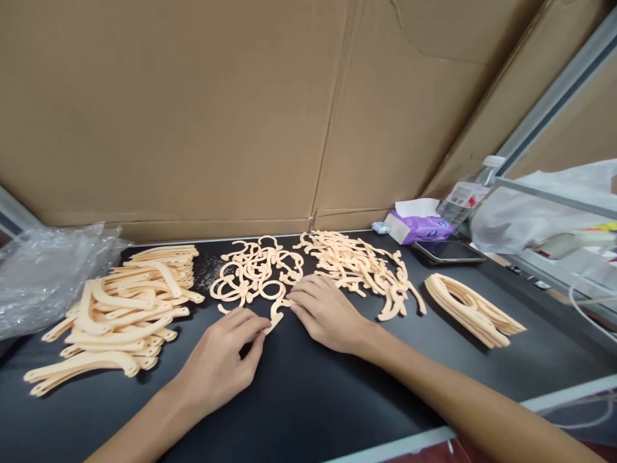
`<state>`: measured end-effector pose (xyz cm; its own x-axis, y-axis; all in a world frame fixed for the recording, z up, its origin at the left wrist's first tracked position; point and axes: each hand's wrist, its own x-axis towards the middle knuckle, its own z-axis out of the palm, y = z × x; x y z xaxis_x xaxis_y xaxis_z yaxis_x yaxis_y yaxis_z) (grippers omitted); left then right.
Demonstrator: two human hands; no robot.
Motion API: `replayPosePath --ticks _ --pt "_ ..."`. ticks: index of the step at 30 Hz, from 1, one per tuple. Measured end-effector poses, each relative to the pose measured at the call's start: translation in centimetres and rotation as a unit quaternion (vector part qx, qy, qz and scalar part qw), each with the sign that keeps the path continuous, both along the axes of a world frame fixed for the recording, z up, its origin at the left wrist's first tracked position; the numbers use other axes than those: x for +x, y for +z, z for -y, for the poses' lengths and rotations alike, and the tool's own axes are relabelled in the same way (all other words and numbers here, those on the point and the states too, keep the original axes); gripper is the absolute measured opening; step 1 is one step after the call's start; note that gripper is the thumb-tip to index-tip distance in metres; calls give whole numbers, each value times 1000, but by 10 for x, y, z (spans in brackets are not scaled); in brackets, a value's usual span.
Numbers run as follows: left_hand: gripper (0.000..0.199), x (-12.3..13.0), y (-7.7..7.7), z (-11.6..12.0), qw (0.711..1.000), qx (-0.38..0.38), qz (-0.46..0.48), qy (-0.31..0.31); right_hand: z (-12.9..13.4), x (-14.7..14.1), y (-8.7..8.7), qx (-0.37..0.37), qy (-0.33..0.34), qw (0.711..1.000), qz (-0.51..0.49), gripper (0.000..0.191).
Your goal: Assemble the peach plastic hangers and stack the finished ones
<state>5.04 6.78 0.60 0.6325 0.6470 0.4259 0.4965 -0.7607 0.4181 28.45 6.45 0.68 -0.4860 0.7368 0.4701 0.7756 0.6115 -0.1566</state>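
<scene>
My left hand point(224, 354) is closed in a pinch, thumb and forefinger on the lower end of a small curved beige piece point(276, 316) with a hooked shape. Close by on the right, my right hand point(330, 314) has its fingers bent together, and their tips meet the other end of that piece; the fingers partly hide the contact. Just beyond both hands lies a loose pile of beige ring-shaped pieces point(248, 273). A heap of slim curved beige pieces point(359, 260) spreads behind my right hand.
Larger curved beige arms point(130, 308) are heaped at left, beside crumpled clear plastic point(48, 276). A neat stack of beige arms point(470, 308) lies at right. Behind it are a phone point(448, 251), a purple tissue pack point(424, 226) and a bottle point(470, 193). Cardboard point(193, 116) walls the black table point(299, 411).
</scene>
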Motion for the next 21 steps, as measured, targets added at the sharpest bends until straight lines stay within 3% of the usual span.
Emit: replayPosePath --ticks 5,12,18,21 --pt "19 2 -2 3 1000 -12 16 -4 6 5 -2 33 -35 998 -32 25" --pt "36 5 10 7 992 -81 10 -93 18 -9 4 -37 60 997 -19 21" --pt "32 3 7 3 997 -35 -4 -68 13 -6 -1 -33 43 996 -71 15" --pt "31 0 10 -2 999 26 -12 -37 10 -4 -4 -40 32 993 -104 13"
